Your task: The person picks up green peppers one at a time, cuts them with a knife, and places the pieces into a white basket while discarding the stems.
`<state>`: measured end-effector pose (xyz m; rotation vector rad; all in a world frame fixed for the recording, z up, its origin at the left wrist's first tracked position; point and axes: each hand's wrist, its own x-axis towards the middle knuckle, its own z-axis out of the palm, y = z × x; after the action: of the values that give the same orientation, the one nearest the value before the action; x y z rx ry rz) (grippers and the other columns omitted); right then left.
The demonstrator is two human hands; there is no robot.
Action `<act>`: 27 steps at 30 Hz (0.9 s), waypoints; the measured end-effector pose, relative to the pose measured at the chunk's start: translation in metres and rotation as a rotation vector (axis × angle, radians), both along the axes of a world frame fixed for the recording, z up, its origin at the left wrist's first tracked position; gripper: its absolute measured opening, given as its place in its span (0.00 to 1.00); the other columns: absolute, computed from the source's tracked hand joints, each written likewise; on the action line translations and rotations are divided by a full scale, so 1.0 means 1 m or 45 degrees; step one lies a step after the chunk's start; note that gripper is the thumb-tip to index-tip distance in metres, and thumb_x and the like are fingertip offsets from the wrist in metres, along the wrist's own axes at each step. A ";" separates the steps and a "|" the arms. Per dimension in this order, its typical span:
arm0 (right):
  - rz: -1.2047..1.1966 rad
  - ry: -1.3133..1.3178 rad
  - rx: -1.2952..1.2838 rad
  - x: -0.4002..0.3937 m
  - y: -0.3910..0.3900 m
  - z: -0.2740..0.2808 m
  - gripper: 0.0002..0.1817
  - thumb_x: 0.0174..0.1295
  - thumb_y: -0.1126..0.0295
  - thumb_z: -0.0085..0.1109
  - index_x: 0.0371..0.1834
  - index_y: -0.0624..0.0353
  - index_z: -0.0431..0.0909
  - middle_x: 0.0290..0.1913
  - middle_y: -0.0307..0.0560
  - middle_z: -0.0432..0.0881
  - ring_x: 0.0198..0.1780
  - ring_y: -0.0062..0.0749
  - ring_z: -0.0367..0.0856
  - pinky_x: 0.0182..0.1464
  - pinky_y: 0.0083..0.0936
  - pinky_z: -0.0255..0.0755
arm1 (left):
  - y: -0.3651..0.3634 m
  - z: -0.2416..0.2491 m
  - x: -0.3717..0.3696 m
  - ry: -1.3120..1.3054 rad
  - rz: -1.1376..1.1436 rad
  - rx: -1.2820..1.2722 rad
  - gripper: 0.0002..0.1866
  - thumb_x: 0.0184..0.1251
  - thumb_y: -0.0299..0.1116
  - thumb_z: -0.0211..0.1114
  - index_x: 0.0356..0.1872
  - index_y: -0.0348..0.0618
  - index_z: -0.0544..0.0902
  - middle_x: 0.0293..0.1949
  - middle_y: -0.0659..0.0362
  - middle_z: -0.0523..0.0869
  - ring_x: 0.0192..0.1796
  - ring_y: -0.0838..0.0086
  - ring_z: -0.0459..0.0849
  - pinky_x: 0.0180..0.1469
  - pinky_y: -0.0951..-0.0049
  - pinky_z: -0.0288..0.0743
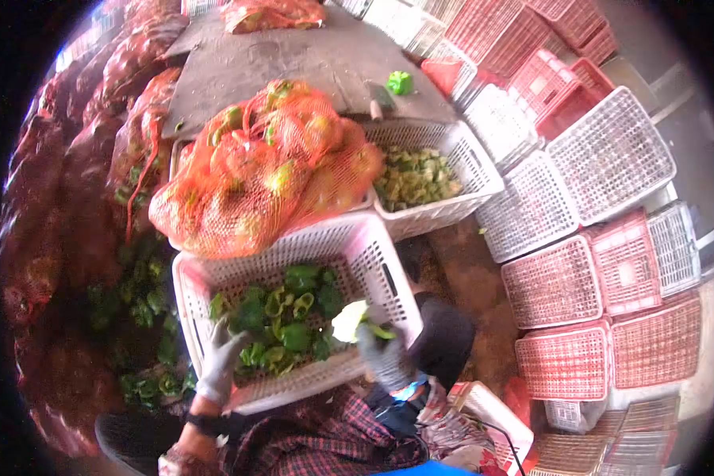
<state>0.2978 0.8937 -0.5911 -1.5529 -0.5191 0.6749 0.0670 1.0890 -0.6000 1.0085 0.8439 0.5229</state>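
Observation:
My right hand [385, 358], in a grey glove, is closed round a cut green pepper [349, 322] at the right side of a pale plastic crate [293, 240]. The pepper's pale side catches bright light, and a strip of green shows by my fingers. My gloved left hand [220, 363] is at the crate's near left, fingers apart and holding nothing. Inside the crate lie green pepper pieces [297, 337], some of them curled rings.
An orange net sack of peppers [266, 174] rests over the crate's far edge. Behind it, a board [270, 67] bears a knife [381, 97] and a green pepper [400, 82]. Another crate [444, 218] holds pale trimmings. Stacked crates [551, 282] line the right; filled sacks [55, 198] line the left.

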 end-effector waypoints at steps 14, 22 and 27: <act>-0.377 -0.651 -0.155 0.207 0.074 0.058 0.18 0.67 0.65 0.50 0.57 0.61 0.72 0.45 0.41 0.79 0.28 0.21 0.68 0.29 0.19 0.63 | 0.176 0.035 -0.272 0.173 1.240 0.118 0.10 0.63 0.32 0.58 0.45 0.47 0.80 0.31 0.61 0.82 0.32 0.78 0.79 0.34 0.75 0.72; 0.153 -0.228 -0.686 -0.021 0.043 -0.010 0.25 0.64 0.57 0.54 0.60 0.60 0.70 0.44 0.39 0.79 0.25 0.20 0.70 0.16 0.16 0.59 | 0.185 -0.173 -0.357 1.703 0.640 0.057 0.21 0.52 0.39 0.60 0.46 0.37 0.80 0.45 0.45 0.83 0.54 0.53 0.79 0.55 0.63 0.72; 0.530 -0.278 -1.360 -0.052 0.025 -0.046 0.23 0.62 0.66 0.56 0.61 0.56 0.70 0.41 0.40 0.78 0.31 0.25 0.76 0.22 0.18 0.64 | 0.194 -0.161 -0.295 1.941 0.443 0.198 0.44 0.49 0.45 0.66 0.69 0.47 0.58 0.69 0.43 0.59 0.63 0.45 0.69 0.60 0.58 0.70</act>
<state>0.2457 0.9191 -0.6371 -2.5691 -0.7055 1.2241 -0.2280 1.2828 -0.7608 1.3542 2.3780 -0.0050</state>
